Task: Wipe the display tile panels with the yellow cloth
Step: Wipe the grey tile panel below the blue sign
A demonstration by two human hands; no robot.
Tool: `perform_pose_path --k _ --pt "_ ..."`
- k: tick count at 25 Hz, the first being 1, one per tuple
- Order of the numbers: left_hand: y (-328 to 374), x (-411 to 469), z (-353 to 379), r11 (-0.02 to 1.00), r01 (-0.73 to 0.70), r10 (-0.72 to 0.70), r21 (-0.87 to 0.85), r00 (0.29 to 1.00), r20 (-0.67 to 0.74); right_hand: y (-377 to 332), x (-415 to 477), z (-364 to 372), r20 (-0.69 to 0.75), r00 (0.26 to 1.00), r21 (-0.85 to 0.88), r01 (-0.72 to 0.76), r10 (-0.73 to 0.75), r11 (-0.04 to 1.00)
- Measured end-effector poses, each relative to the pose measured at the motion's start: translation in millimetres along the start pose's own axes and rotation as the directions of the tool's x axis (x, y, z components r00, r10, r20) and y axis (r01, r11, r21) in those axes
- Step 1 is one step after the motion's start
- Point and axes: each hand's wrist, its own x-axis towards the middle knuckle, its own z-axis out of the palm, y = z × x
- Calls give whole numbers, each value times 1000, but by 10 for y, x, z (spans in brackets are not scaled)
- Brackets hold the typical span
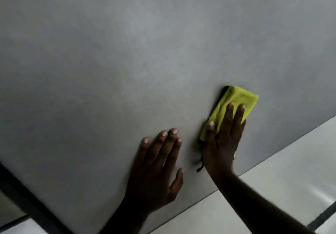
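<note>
A large matt grey tile panel (127,60) fills most of the head view, tilted so its lower edge runs from bottom centre up to the right. My right hand (222,142) presses a folded yellow cloth (238,99) flat against the panel, fingers spread over it. The cloth sticks out above and left of the fingers, and a dark tag hangs below the palm. My left hand (158,166) lies flat on the panel just left of the right hand, fingers apart, holding nothing.
A pale grey tiled floor (291,170) with a dark joint line (323,217) shows at the lower right, below the panel's edge. A dark frame bar (23,193) runs along the panel's lower left side.
</note>
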Motion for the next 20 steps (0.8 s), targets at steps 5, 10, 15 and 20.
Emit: perform_pose_path --k 5,10,15,20 --pt "-898 669 -679 996 63 -52 67 987 -152 -571 1042 -4 123 824 -120 566 -554 815" --pt "-1663 896 -1199 976 -56 85 211 988 -132 -1253 1591 62 274 653 -220 757 -706 615" --pt "-2405 1118 -1748 935 -22 83 354 983 -161 -2091 2290 100 17 950 -146 310 -311 939" --pt "-2800 1056 -2003 933 -50 107 356 984 -143 -2329 2497 -49 257 747 -201 661 -613 723"
